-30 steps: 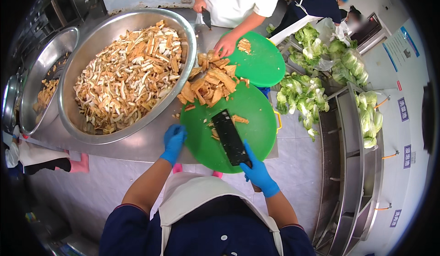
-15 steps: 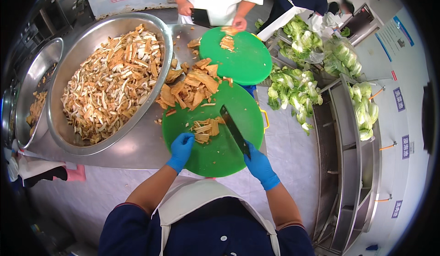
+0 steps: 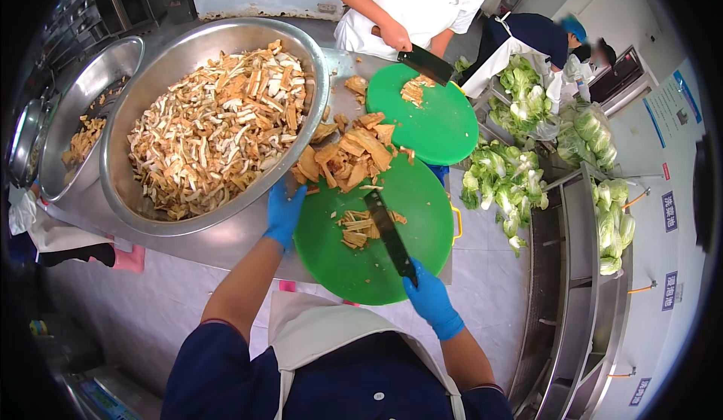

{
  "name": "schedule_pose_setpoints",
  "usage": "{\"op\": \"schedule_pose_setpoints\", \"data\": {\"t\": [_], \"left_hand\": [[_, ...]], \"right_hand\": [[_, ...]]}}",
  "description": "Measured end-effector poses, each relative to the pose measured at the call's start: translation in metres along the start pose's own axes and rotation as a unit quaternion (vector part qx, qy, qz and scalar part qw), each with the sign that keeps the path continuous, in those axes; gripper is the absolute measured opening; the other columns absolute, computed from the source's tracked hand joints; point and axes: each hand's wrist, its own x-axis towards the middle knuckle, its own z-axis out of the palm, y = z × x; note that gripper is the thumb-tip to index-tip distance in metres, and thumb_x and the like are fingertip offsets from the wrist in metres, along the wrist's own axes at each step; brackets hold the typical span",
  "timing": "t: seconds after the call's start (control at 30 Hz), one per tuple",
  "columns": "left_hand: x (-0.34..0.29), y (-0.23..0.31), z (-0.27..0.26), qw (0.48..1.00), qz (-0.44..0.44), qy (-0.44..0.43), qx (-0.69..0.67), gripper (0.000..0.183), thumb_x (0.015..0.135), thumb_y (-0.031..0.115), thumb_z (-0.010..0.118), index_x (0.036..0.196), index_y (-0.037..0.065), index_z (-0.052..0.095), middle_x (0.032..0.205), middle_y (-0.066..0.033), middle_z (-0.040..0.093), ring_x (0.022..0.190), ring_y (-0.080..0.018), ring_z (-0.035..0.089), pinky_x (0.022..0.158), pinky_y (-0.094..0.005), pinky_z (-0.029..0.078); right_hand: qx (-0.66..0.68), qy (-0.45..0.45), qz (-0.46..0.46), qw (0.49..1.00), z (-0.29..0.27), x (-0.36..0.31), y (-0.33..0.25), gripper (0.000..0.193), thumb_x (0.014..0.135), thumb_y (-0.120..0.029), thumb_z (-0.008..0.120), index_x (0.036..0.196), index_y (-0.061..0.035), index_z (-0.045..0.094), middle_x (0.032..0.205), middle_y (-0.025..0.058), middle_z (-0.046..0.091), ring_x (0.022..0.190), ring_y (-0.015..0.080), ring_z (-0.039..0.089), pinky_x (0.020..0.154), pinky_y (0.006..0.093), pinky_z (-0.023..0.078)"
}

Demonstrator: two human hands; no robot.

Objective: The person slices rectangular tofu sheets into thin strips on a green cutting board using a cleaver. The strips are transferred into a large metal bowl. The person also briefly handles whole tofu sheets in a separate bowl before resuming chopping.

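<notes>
My right hand (image 3: 433,299), in a blue glove, grips the handle of a dark cleaver (image 3: 390,235). Its blade lies over a small pile of cut tan strips (image 3: 359,229) on the near round green chopping board (image 3: 339,273). My left hand (image 3: 285,213), also gloved in blue, is at the board's left edge beside the bowl's rim, fingers stretched out and nothing visible in them. Just beyond it sits a heap of brown, tofu-like slabs (image 3: 354,153). To the left stands a large steel bowl (image 3: 322,74) full of brown and whitish strips (image 3: 218,126).
Across the steel table (image 3: 211,248), a person in white holds another cleaver (image 3: 425,64) over a second green board (image 3: 422,130). A smaller steel bowl (image 3: 56,145) stands far left. Leafy cabbages (image 3: 508,183) and a metal rack (image 3: 584,232) are at the right.
My left hand has moved from beside the cut strips up and left toward the bowl's rim. The cleaver in my right hand now lies over the strips. The co-worker's cleaver has shifted over their board.
</notes>
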Motion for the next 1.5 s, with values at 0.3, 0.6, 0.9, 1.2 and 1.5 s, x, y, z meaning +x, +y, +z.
{"op": "schedule_pose_setpoints", "data": {"t": [0.3, 0.6, 0.9, 1.2, 1.5], "left_hand": [[0.039, 0.020, 0.011, 0.989, -0.063, -0.045, 0.125, 0.038, 0.082, 0.024, 0.063, 0.115, 0.008, 0.058, 0.112, -0.0138, 0.057, 0.094, -0.0304, 0.058, 0.080, -0.0393, 0.048], [-0.072, -0.016, -0.046, 0.854, 0.427, -0.260, 0.145, 0.038, 0.069, -0.001, 0.065, 0.105, 0.011, 0.062, 0.109, -0.0141, 0.055, 0.104, -0.0342, 0.053, 0.090, -0.0401, 0.044], [-0.085, 0.048, -0.053, 0.966, 0.164, -0.180, 0.080, 0.055, 0.071, 0.015, 0.069, 0.122, 0.010, 0.049, 0.118, -0.0134, 0.050, 0.115, -0.0335, 0.045, 0.094, -0.0408, 0.040], [-0.055, 0.011, -0.037, 0.966, -0.075, -0.247, -0.031, 0.042, 0.069, 0.012, 0.068, 0.109, 0.007, 0.058, 0.098, -0.0118, 0.056, 0.087, -0.0264, 0.056, 0.079, -0.0337, 0.045], [-0.062, 0.019, -0.058, 0.946, -0.060, -0.300, 0.110, 0.029, 0.065, 0.009, 0.063, 0.093, 0.004, 0.057, 0.093, -0.0110, 0.058, 0.086, -0.0251, 0.056, 0.073, -0.0345, 0.046]], "right_hand": [[0.154, -0.076, 0.132, 0.976, 0.033, -0.002, -0.014, 0.047, 0.083, -0.017, 0.056, 0.127, -0.0048, 0.044, 0.086, 0.0191, 0.061, 0.072, 0.0317, 0.059, 0.069, 0.0395, 0.048], [0.165, -0.024, 0.100, 0.981, 0.060, -0.011, 0.001, 0.046, 0.084, -0.013, 0.053, 0.128, -0.0051, 0.042, 0.086, 0.0153, 0.060, 0.064, 0.0236, 0.058, 0.061, 0.0353, 0.048], [0.193, -0.045, 0.103, 0.975, 0.059, -0.014, -0.015, 0.062, 0.077, -0.008, 0.056, 0.136, -0.0078, 0.034, 0.081, 0.0158, 0.059, 0.061, 0.0235, 0.057, 0.060, 0.0363, 0.048], [0.176, -0.029, 0.106, 0.978, 0.062, -0.015, -0.013, 0.055, 0.081, -0.012, 0.053, 0.134, -0.0092, 0.035, 0.085, 0.0167, 0.061, 0.057, 0.0230, 0.060, 0.055, 0.0353, 0.049], [0.135, -0.036, 0.124, 0.982, 0.062, -0.014, -0.005, 0.055, 0.082, -0.016, 0.055, 0.132, -0.0083, 0.036, 0.103, 0.0220, 0.060, 0.083, 0.0371, 0.061, 0.071, 0.0409, 0.050]]}}
